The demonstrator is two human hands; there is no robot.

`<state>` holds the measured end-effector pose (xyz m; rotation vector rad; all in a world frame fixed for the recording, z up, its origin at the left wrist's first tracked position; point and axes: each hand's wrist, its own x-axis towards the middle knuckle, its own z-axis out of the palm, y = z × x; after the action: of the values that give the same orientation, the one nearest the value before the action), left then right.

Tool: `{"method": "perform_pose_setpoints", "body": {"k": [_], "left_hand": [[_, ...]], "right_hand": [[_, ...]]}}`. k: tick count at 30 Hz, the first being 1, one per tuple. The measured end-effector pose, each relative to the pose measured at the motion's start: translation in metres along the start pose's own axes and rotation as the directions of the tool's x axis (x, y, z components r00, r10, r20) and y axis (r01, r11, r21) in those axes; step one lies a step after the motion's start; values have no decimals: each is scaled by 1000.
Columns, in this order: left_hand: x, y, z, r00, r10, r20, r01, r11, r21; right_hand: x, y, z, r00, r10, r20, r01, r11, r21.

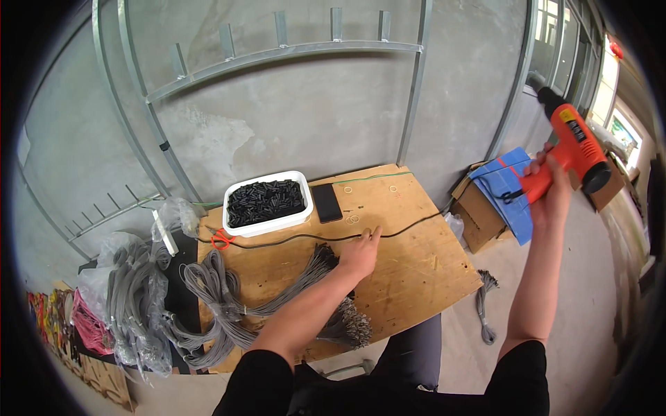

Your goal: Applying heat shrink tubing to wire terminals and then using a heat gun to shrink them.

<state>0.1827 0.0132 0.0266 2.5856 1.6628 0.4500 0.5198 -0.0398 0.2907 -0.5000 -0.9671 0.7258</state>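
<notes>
My right hand (548, 177) is wrapped around the handle of an orange heat gun (574, 142), raised at the right beyond the table. The gun's black nozzle points up and away to the left. On the wooden table (416, 263), my left hand (359, 254) rests palm down beside a black cord (298, 237), its visible fingers stretched forward and slightly apart. Nothing shows in those fingers. Under and beside my left forearm lie bundles of grey cables (218, 291), with dark ends in one bunch and pale ends in another.
A white tub (310, 208) of short black tubes stands at the back, next to a dark phone (326, 202). Orange-handled scissors (220, 239) lie near it. More bagged grey cables (135, 305) sit left. A cardboard box (479, 220) and a small cable bundle (484, 305) are right.
</notes>
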Motion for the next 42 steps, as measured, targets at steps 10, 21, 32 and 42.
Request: {"method": "perform_pose_setpoints", "body": {"k": [10,21,32,42], "left_hand": [[-31,-33,-145,905,55,-423,27,982,186],[-272,-54,-177,737,278,616,24,900,-435],[-239,-45,-98,983,-137,124,184,672,-718],[-197,-25,-44,810,-436,392,43,-622,-782]], "right_hand": [[-28,-70,-37,992,-74,101,75,997,-8],[-192,-27,-41,915,361,-177,-387,911,-144],[-248,9,-29,553,833,7,-807,537,-246],[-241,-6,7,193,887,420,-913,320,-255]]}}
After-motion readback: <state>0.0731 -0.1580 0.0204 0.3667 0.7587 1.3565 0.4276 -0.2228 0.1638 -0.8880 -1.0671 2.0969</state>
